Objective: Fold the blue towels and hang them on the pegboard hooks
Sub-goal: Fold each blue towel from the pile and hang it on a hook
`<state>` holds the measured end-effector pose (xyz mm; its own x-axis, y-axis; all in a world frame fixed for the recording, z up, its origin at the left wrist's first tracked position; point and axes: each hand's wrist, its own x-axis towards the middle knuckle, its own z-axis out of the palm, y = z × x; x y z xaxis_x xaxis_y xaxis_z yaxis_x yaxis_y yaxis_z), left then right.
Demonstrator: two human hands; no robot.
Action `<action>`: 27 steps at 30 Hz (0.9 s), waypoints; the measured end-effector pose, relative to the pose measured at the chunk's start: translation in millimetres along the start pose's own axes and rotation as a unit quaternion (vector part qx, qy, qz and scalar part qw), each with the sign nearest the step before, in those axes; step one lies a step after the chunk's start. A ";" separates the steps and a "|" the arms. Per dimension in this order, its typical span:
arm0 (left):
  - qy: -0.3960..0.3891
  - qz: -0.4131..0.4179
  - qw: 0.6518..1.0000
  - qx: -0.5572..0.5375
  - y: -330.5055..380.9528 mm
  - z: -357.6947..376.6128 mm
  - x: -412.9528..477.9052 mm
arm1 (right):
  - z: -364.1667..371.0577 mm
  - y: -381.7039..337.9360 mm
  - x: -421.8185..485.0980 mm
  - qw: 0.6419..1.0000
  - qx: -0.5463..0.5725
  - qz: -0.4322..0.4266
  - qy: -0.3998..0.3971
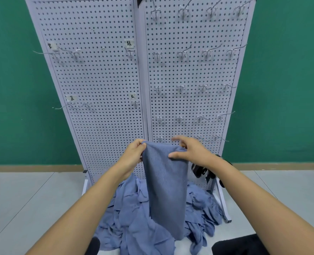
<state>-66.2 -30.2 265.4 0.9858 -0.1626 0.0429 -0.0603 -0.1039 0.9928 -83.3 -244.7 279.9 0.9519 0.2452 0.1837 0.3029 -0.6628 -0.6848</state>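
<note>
1. The left hand (134, 156) grips the upper left corner of the held towel (166, 184). Its fingers are curled closed around the fabric edge, with the thumb on the near side.
2. The right hand (193, 151) pinches the upper right corner of the same towel. The thumb presses against the front face of the fabric and the lower fingers are curled behind it. The index finger is extended above the top edge, apart from the cloth.
3. The held towel is blue and hangs straight down as a narrow panel. Its top edge is drawn taut between the two hands. Its lower end hangs in front of the pile of blue towels (132, 223).
4. The pile lies crumpled on the floor (32, 196) at the foot of the pegboard (101, 80), directly below the hands.
5. The pegboard consists of two white perforated panels standing upright side by side against a green wall (14, 89). The hands are raised in front of its lower middle section.
6. Metal hooks (180, 87) are set in rows on both panels. The lowest row on the right panel sits just behind the right hand.
7. Paper labels (129, 43) with handwritten characters are fixed above hooks on the left panel.
8. A black strapped item (200, 171) sits against the lower right panel, partly hidden by the right forearm. It cannot be identified.
</note>
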 end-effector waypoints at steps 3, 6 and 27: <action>-0.014 -0.003 1.000 -0.003 -12.1 -2.2 15.9 | 6.0 9.4 17.1 1.000 -0.023 0.007 -0.015; -0.019 -0.007 1.000 -0.009 -21.2 -1.6 30.1 | 14.8 17.5 29.8 0.999 -0.002 0.015 -0.037; -0.049 -0.366 0.901 -0.229 -102.0 27.3 40.2 | -49.2 -41.1 83.0 0.970 0.232 0.066 0.029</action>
<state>-24.7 -52.9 162.9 0.7160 -0.3025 -0.6291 0.6924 0.1935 0.6951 -14.4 -231.9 358.0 0.9860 0.1304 0.1040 0.1385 -0.2930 -0.9460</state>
